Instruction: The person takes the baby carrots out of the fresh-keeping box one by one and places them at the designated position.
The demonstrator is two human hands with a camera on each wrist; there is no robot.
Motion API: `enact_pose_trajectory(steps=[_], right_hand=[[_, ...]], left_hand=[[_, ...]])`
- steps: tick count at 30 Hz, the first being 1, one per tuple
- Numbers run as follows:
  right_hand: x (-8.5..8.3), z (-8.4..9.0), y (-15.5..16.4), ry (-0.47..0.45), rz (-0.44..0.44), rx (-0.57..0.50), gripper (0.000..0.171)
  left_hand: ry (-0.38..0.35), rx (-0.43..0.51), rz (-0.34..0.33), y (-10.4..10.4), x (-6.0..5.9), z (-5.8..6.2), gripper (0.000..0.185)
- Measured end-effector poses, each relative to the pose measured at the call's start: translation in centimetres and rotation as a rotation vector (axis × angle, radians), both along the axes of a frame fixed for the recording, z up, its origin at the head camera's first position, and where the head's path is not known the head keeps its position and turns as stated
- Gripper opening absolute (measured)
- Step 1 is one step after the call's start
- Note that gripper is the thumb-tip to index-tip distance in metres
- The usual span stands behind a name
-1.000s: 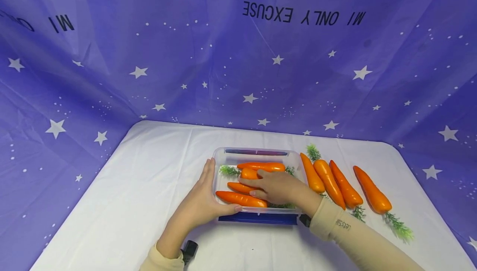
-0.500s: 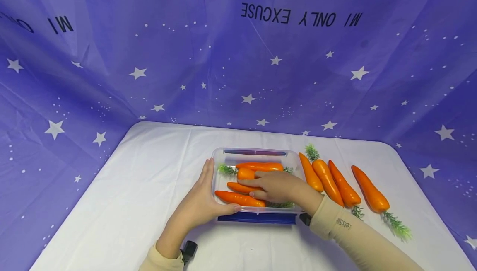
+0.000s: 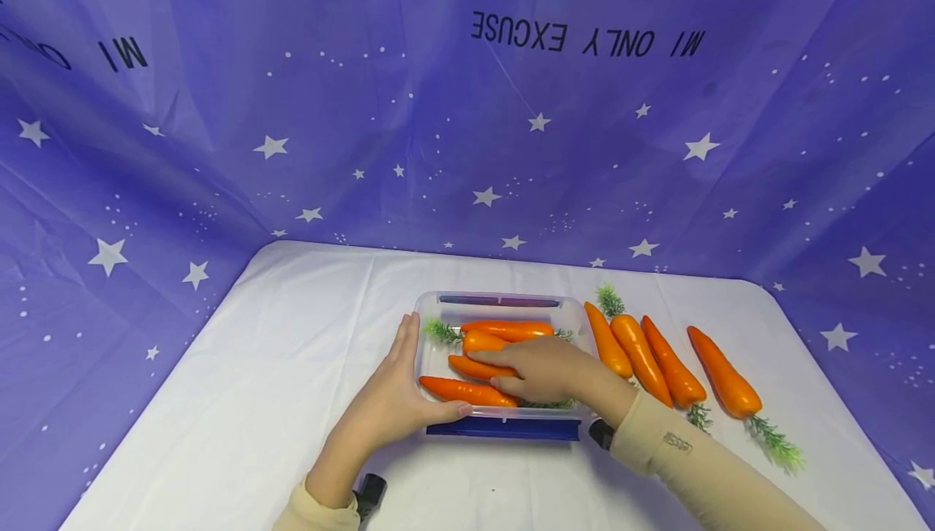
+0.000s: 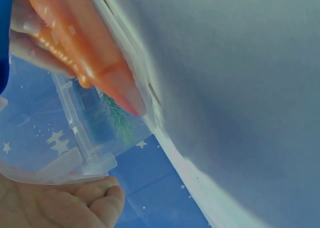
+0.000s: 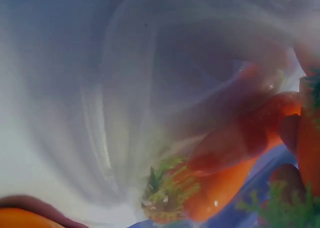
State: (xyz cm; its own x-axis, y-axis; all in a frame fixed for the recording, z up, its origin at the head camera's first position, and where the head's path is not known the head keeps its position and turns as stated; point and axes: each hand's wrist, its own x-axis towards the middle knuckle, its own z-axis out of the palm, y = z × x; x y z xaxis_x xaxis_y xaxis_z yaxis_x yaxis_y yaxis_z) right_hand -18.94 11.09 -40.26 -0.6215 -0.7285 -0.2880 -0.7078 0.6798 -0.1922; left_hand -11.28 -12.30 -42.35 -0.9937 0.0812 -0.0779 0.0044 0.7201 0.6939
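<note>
Plainly, in the head view, the left hand grips a clear container at its 8 o'clock corner, thumb over the near rim and fingers along the outer wall, presumably to steady it. The right hand reaches in from 4 o'clock, thumb and forefinger either side of the third carrot from the far wall, which looks pinched between them. A far carrot, a second carrot and a near carrot also lie lengthwise inside, an arrangement that seems to suit the longer walls. Four loose carrots rest on the white cloth at 3 o'clock, handy for the right hand (one points its leaves toward 12 o'clock). That hand hides the thick end of the third carrot.

The left wrist view catches the left hand at 7 o'clock, bent fingers against the container. A carrot behind the see-through wall fills 11 o'clock, green leaves just below it; something blue at 10 o'clock is too cropped to name surely.

In the right wrist view, hazy plastic blurs most of the middle. Carrots and fronds crowd 4 to 6 o'clock, cut off by the edge, so how firm the pinch is cannot be told.
</note>
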Motion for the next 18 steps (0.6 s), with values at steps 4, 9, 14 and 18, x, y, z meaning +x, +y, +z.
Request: enact_pose_trajectory(steps=[4,9,14,18], right_hand=[[0.0,0.4,0.4,0.009,-0.017,-0.04,0.047],[0.1,1.4,1.1,0.043,-0.017,-0.077,0.048],[0.3,2.2,2.0,0.052,-0.055,-0.103,0.051],[0.4,2.8,3.0,0.06,-0.119,-0.122,0.051]], left_hand=[[-0.001,-0.005,0.002,0.0,0.0,0.1,0.136],[-0.012,-0.005,0.004,0.0,0.0,0.1,0.137],[-0.003,0.001,-0.002,0.0,0.0,0.0,0.138],[0.009,-0.001,-0.008,0.0,0.0,-0.1,0.139]])
